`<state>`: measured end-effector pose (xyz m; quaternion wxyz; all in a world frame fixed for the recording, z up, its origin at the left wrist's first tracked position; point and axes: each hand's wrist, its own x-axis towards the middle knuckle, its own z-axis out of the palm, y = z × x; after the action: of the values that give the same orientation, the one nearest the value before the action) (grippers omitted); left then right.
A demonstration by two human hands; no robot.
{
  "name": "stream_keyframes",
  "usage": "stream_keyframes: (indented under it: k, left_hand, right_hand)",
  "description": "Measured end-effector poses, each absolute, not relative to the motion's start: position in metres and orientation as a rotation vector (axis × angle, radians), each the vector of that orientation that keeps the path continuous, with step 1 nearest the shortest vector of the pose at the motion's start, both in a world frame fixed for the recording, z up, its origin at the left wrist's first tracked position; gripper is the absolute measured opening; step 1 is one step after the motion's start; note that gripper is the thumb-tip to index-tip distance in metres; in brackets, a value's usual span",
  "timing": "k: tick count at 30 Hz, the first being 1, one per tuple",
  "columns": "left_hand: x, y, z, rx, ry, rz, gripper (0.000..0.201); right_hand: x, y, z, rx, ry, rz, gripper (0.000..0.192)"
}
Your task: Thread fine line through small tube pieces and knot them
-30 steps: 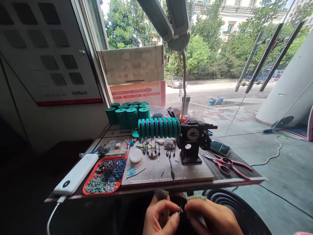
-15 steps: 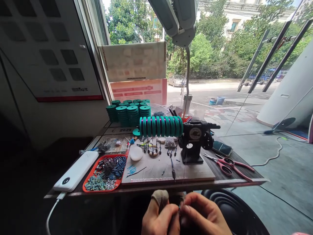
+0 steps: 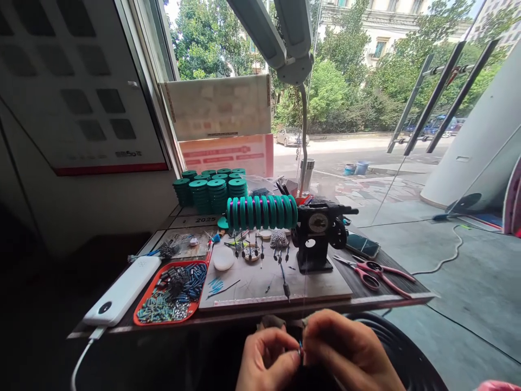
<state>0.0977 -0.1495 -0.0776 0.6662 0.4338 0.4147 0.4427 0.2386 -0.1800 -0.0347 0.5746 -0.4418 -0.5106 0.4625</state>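
Below the table's front edge, my left hand (image 3: 268, 358) is closed, thumb and index finger pinching a small blue piece (image 3: 300, 347) too tiny to identify. My right hand (image 3: 345, 347) is closed too, fingertips meeting the left ones at that piece; what lies inside its pinch is hidden. A grey-brown cloth finger cover (image 3: 272, 321) shows behind my left hand. Beyond the hands, a black winding machine (image 3: 315, 233) carries a row of green spools (image 3: 262, 212). Thin lines with small dark weights (image 3: 286, 290) hang or lie in front of it on a pale board (image 3: 252, 290).
At the left are a red tray (image 3: 140, 304) of small blue, green and silver parts and a white power bank (image 3: 122, 290) with a cable. Pink-handled scissors (image 3: 368, 279) and a phone (image 3: 363, 244) lie at right. Stacked green spools (image 3: 199, 195) stand behind; a lamp (image 3: 295, 68) hangs above.
My left index finger and thumb have shifted into a rounder pinch, and the covered finger has dropped lower. My right hand has risen slightly, its fingers more bent. The view has shifted a little.
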Motion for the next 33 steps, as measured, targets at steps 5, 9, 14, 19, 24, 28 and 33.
stream_keyframes:
  k: [5, 9, 14, 19, 24, 28, 33]
  left_hand:
    - [0.095, -0.147, -0.070, 0.848, 0.849, 0.963, 0.038]
    - [0.099, -0.145, -0.063, 0.826, 0.856, 0.883, 0.043]
    - [0.104, -0.145, -0.070, 0.860, 0.906, 0.954, 0.046]
    - [0.096, -0.147, -0.072, 0.838, 0.836, 0.919, 0.031]
    - [0.099, -0.148, -0.051, 0.806, 0.911, 0.909, 0.014]
    - [0.101, -0.148, -0.053, 0.855, 0.974, 0.918, 0.017]
    - [0.101, -0.149, -0.084, 0.937, 0.951, 1.040, 0.030]
  right_hand:
    - [0.243, -0.174, -0.032, -1.003, -1.346, 1.071, 0.022]
    - [0.244, -0.173, -0.035, -1.040, -1.438, 0.964, 0.024]
    - [0.252, -0.174, -0.040, -1.124, -1.847, 0.231, 0.028]
    - [0.261, -0.175, -0.040, -1.083, -2.114, -0.322, 0.036]
    - [0.261, -0.170, -0.027, -0.939, -2.165, -0.496, 0.039]
    - [0.258, -0.167, -0.019, -0.880, -2.178, -0.548, 0.043]
    - [0.255, -0.166, -0.016, -0.859, -2.167, -0.628, 0.047]
